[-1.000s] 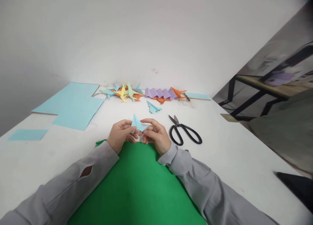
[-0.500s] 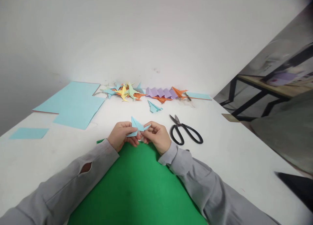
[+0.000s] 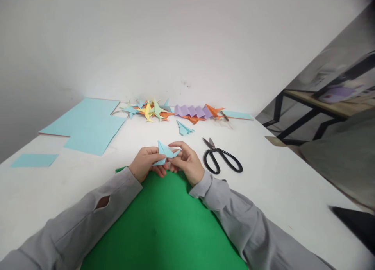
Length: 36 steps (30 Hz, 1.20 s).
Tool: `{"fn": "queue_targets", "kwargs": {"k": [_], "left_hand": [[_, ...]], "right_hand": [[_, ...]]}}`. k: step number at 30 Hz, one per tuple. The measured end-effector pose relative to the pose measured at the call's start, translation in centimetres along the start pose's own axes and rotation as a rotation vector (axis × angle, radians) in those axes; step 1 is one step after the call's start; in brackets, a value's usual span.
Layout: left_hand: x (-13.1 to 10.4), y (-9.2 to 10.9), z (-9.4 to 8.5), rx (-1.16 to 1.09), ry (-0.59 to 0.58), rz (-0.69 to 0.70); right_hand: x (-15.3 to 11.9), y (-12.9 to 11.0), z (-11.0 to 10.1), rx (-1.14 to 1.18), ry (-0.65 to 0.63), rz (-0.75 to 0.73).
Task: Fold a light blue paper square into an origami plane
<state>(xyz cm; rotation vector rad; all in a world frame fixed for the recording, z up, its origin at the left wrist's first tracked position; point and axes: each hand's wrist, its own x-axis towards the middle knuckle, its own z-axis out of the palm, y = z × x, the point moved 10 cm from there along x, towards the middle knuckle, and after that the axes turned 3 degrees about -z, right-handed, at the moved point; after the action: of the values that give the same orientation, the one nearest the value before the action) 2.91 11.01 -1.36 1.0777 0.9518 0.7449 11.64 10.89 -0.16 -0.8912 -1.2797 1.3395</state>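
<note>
Between my hands is a light blue origami crane (image 3: 165, 150), held just above the near edge of the table. One flap points up and a narrow tip points right. My left hand (image 3: 149, 160) pinches its left part, thumb on top and fingers beneath. My right hand (image 3: 189, 162) has its thumb and some fingers at the narrow right tip, while the index finger arches above the paper. The fingertips under the paper are partly hidden. To the right of my right hand lie black-handled scissors (image 3: 217, 152), blades slightly apart and pointing away.
Along the wall lie a heap of folded paper figures (image 3: 152, 110), a purple pleated strip (image 3: 193, 111) and an orange folded figure (image 3: 215, 111). A blue folded piece (image 3: 185, 128) sits before them. Blue sheets (image 3: 90, 125) and a smaller sheet (image 3: 34, 160) are at left. Green cloth (image 3: 164, 223) covers my lap.
My right index finger has lifted off the paper and arches higher. The light blue origami crane has shifted very slightly; my left hand keeps its pinch.
</note>
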Motion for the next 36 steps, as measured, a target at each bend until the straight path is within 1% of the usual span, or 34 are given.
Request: {"fn": "queue_targets", "kwargs": {"k": [8, 12, 17, 23, 26, 29, 32, 36], "left_hand": [[-0.2, 0.3, 0.3, 0.051, -0.017, 0.026], [-0.2, 0.2, 0.2, 0.049, -0.013, 0.026], [-0.2, 0.1, 0.6, 0.072, -0.057, 0.018], [-0.2, 0.2, 0.6, 0.056, -0.045, 0.018], [-0.1, 0.2, 0.2, 0.025, -0.021, 0.019], [-0.1, 0.3, -0.1, -0.016, 0.004, 0.031], [-0.1, 0.3, -0.2, -0.04, -0.001, 0.045], [0.0, 0.4, -0.2, -0.056, 0.011, 0.061]], "right_hand": [[0.0, -0.7, -0.1, -0.024, -0.004, -0.049], [-0.1, -0.3, -0.3, -0.037, 0.015, -0.014], [0.0, 0.7, -1.2, -0.044, 0.101, 0.05], [0.0, 0.3, -1.2, -0.01, 0.119, 0.029], [0.0, 0.2, -1.1, 0.01, 0.096, 0.022], [0.0, 0.6, -1.1, 0.005, 0.089, 0.042], [0.0, 1.0, -1.4, 0.005, 0.105, 0.07], [0.1, 1.0, -1.1, 0.035, 0.087, 0.077]]}}
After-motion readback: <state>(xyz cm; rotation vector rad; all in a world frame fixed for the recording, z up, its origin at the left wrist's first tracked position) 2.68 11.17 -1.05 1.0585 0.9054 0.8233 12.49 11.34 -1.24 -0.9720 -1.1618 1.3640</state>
